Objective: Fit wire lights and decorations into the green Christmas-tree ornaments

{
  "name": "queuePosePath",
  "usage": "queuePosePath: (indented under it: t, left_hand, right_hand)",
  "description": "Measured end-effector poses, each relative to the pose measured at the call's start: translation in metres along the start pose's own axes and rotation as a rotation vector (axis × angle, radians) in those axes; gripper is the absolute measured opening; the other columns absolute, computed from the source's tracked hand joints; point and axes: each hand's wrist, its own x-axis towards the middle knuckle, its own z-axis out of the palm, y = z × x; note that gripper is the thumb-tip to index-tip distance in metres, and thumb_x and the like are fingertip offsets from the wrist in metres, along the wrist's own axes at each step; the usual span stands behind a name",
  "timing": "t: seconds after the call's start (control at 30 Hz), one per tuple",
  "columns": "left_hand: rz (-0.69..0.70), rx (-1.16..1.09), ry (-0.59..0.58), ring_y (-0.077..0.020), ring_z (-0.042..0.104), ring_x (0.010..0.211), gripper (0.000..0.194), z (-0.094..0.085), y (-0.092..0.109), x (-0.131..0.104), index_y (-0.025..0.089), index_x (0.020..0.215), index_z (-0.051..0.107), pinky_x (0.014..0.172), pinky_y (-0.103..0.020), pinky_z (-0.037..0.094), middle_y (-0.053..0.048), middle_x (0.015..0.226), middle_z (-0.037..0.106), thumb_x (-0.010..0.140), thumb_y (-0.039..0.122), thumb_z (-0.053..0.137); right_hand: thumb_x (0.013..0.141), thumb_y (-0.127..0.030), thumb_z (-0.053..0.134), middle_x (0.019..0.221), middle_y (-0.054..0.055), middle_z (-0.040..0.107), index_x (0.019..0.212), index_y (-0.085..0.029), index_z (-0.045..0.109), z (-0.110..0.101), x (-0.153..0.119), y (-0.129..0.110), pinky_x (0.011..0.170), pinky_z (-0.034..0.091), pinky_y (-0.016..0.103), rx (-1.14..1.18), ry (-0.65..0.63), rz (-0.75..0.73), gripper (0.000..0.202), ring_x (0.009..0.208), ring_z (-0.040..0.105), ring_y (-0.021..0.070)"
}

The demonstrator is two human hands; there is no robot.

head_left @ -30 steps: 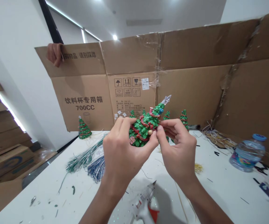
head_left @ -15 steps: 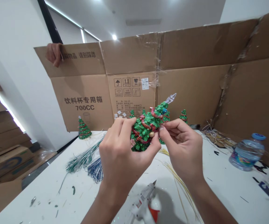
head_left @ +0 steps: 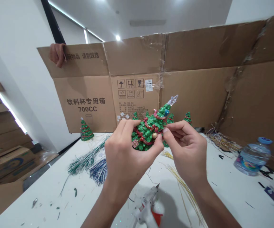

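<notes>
A small green Christmas tree [head_left: 151, 125] with red garlands, a gold ball, a blue ornament and a clear star tip leans to the upper right. My left hand [head_left: 129, 145] is wrapped round its lower part, thumb near the gold ball. My right hand [head_left: 186, 145] pinches at the tree's right side with thumb and forefinger; whatever lies between those fingertips is too small to make out. Below the hands, a white glue gun [head_left: 145, 205] with a red trigger rests on the white table [head_left: 99, 205].
Green wires [head_left: 86, 160], blue wires [head_left: 99, 171] and yellow strands [head_left: 184, 186] lie on the table. Other small trees [head_left: 87, 130] stand near the cardboard wall [head_left: 194, 95]. A water bottle [head_left: 252, 156] is at right. Another person's hand [head_left: 57, 54] grips the cardboard's top left.
The tree has turned slightly in my left hand, and its star tip has shifted a little to the left. Both hands keep nearly the same pose.
</notes>
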Motion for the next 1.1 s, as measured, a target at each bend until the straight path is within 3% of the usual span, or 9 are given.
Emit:
queuePosePath:
  t: [0.13,0.23,0.67,0.8,1.1]
  left_hand:
    - [-0.167,-0.111,-0.093,-0.0182,0.07,0.075,0.028,-0.003,-0.005,0.004,0.023,0.096,0.072,0.069,-0.034,0.055,0.001,0.088,0.077,0.077,0.039,0.085]
    - [-0.216,-0.147,-0.119,-0.019,0.07,0.077,0.028,-0.003,-0.009,0.005,0.024,0.095,0.073,0.071,-0.034,0.055,0.001,0.089,0.078,0.076,0.042,0.085]
    - [-0.188,-0.111,-0.101,-0.0205,0.07,0.078,0.031,0.004,-0.015,0.006,0.023,0.096,0.073,0.072,-0.036,0.054,-0.001,0.09,0.078,0.076,0.043,0.085]
    - [-0.195,-0.124,-0.104,-0.0204,0.07,0.079,0.031,0.003,-0.016,0.006,0.023,0.097,0.073,0.072,-0.036,0.055,-0.001,0.091,0.078,0.077,0.043,0.084]
    - [-0.196,-0.134,-0.096,-0.0215,0.071,0.082,0.029,0.003,-0.018,0.006,0.023,0.098,0.073,0.075,-0.037,0.056,-0.002,0.093,0.078,0.077,0.041,0.084]
  right_hand:
    - [0.091,-0.029,0.076,0.089,0.002,0.077,0.091,-0.023,0.074,0.0,0.0,-0.002,0.072,0.062,0.031,-0.061,-0.012,-0.013,0.006,0.081,0.075,0.0183]
    - [0.092,-0.026,0.075,0.094,0.001,0.077,0.091,-0.024,0.076,-0.001,0.001,-0.005,0.076,0.061,0.033,-0.118,-0.03,-0.071,0.002,0.086,0.074,0.0184]
    - [0.094,-0.02,0.074,0.087,-0.002,0.074,0.089,-0.023,0.077,-0.01,0.007,-0.007,0.07,0.056,0.03,-0.19,-0.155,-0.18,0.006,0.078,0.069,0.0146]
    - [0.093,-0.019,0.075,0.082,-0.003,0.074,0.086,-0.023,0.077,-0.012,0.008,-0.009,0.066,0.053,0.03,-0.216,-0.16,-0.215,0.009,0.071,0.066,0.0134]
    - [0.094,-0.014,0.073,0.081,-0.002,0.074,0.088,-0.022,0.075,-0.008,0.006,-0.005,0.068,0.054,0.031,-0.257,-0.153,-0.321,0.01,0.073,0.067,0.0141]
